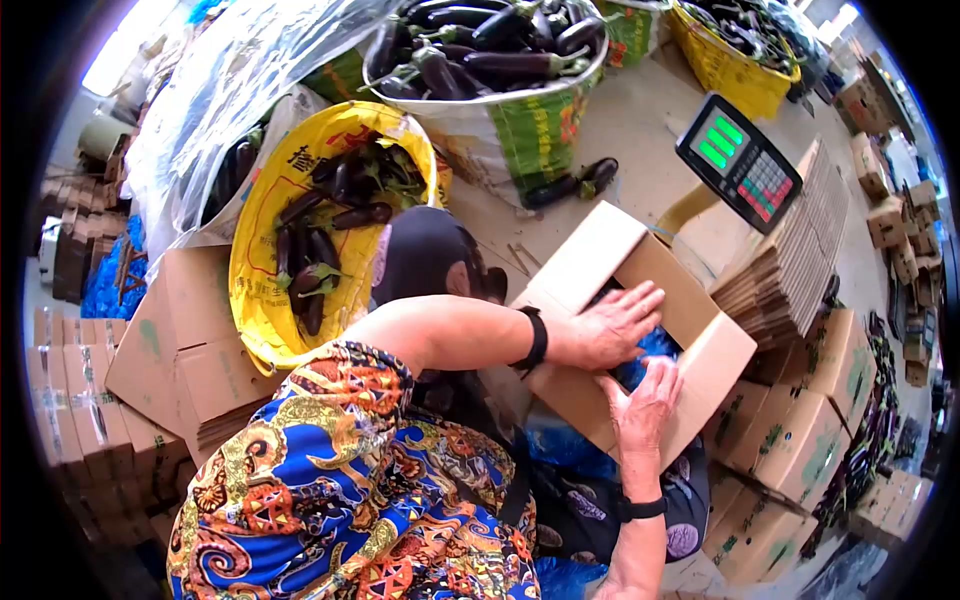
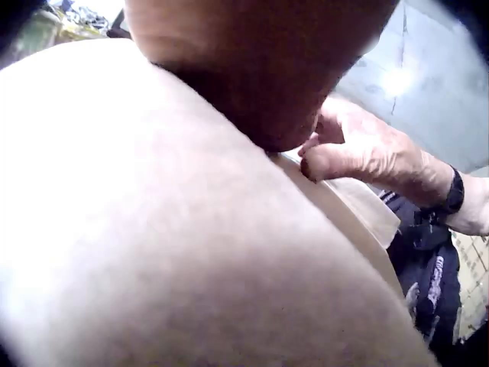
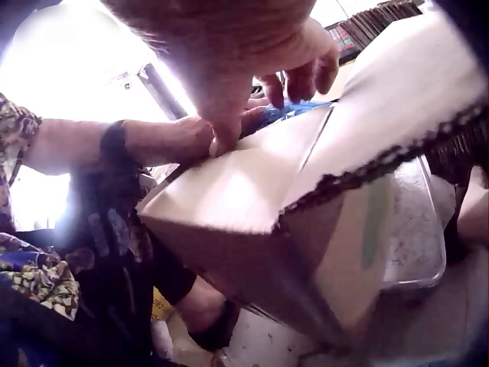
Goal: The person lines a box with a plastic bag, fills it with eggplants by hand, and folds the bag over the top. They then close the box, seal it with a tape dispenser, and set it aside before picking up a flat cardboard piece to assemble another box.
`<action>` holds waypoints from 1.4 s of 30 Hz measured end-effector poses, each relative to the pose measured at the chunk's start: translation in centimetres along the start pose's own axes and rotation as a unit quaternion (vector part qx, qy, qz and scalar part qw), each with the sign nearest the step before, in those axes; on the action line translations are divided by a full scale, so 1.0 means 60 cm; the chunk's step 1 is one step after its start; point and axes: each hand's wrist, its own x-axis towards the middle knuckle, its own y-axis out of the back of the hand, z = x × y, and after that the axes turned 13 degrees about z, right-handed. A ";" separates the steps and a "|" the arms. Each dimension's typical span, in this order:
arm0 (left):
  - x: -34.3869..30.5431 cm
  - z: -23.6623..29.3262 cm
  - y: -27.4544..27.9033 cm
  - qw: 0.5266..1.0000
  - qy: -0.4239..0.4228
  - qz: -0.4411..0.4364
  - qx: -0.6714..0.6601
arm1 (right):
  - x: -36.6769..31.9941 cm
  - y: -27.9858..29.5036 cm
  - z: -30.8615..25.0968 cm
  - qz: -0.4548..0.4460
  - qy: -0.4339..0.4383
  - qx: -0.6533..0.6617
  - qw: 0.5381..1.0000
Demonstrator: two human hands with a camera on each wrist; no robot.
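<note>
An open cardboard box (image 1: 570, 405) sits tilted in front of the person, flaps folded outward, with blue plastic (image 1: 660, 343) lining its inside. My left hand (image 1: 612, 328) reaches over the box mouth from the left, palm down, its fingers straight and slightly spread above the plastic. Opposite it, my right hand (image 1: 643, 408) lies across the near right edge. In the right wrist view, the right thumb touches the cardboard flap (image 3: 321, 164) while the loosely bent fingers hang over the blue plastic. My left forearm fills most of the left wrist view.
A yellow basket (image 1: 250, 300) of eggplants and a full white-green sack (image 1: 555, 130) stand beyond. Two eggplants (image 1: 575, 185) lie on the floor. A scale display (image 1: 740, 160) rises behind the box, beside flattened cartons (image 1: 785, 260). Packed boxes (image 1: 790, 440) line the right.
</note>
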 end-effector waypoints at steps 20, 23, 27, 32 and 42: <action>0.030 -0.047 0.003 0.994 -0.011 -0.105 0.001 | -0.094 -0.028 -0.036 -0.036 0.023 0.026 0.999; 0.054 -0.077 0.057 0.994 0.008 0.105 0.014 | -0.102 -0.035 -0.019 0.004 0.052 0.013 0.999; 0.071 -0.164 0.111 0.918 0.379 0.103 -0.051 | -0.086 -0.049 -0.013 0.034 0.073 0.007 0.997; 0.106 -0.120 0.183 0.879 0.343 0.005 -0.331 | -0.054 -0.060 -0.001 0.059 0.065 0.023 0.996; 0.075 -0.040 -0.007 0.986 0.014 0.038 0.162 | -0.040 -0.073 -0.021 0.049 0.026 0.024 0.998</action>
